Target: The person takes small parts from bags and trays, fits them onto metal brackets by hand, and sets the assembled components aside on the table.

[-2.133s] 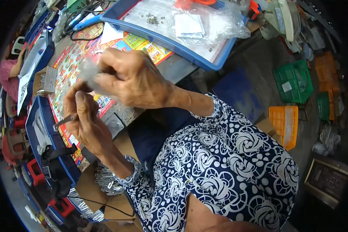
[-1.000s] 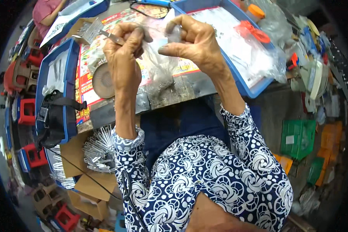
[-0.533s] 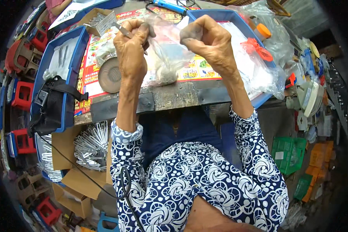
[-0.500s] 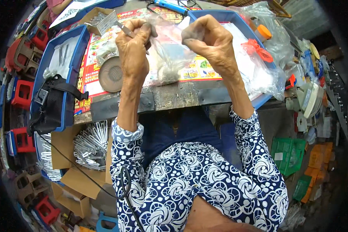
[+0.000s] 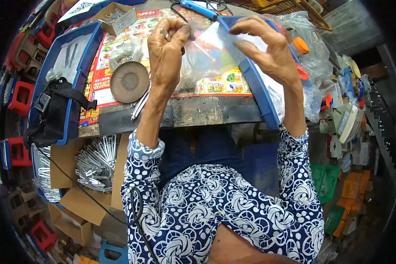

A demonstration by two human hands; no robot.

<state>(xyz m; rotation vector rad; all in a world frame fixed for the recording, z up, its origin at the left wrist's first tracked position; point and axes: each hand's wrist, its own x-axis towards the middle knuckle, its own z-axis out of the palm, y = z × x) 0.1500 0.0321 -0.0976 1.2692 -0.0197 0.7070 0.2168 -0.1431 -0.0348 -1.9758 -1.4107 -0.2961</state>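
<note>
- The left hand (image 5: 165, 53) is pinched shut on the upper left corner of a clear plastic bag (image 5: 209, 55), with a thin metal pin (image 5: 163, 31) also caught between thumb and forefinger.
- The right hand (image 5: 270, 53) has its grip only half closed: the fingertips curl over the bag's right edge, touching the film, but a firm pinch is not plain from here.
- The bag hangs in the air between both hands, above the table (image 5: 198, 112) and the colourful printed sheet (image 5: 119, 57) spread on it.
- To handle it well, I judge the mouth should be kept taut and level between the two hands, so the film does not fold shut.
- Small dark contents seem to sit low in the bag; keeping the mouth upward would stop them spilling.
- The round brown dish (image 5: 129, 81) and the blue tray (image 5: 255, 83) lie just below, where dropped pieces would land.
</note>
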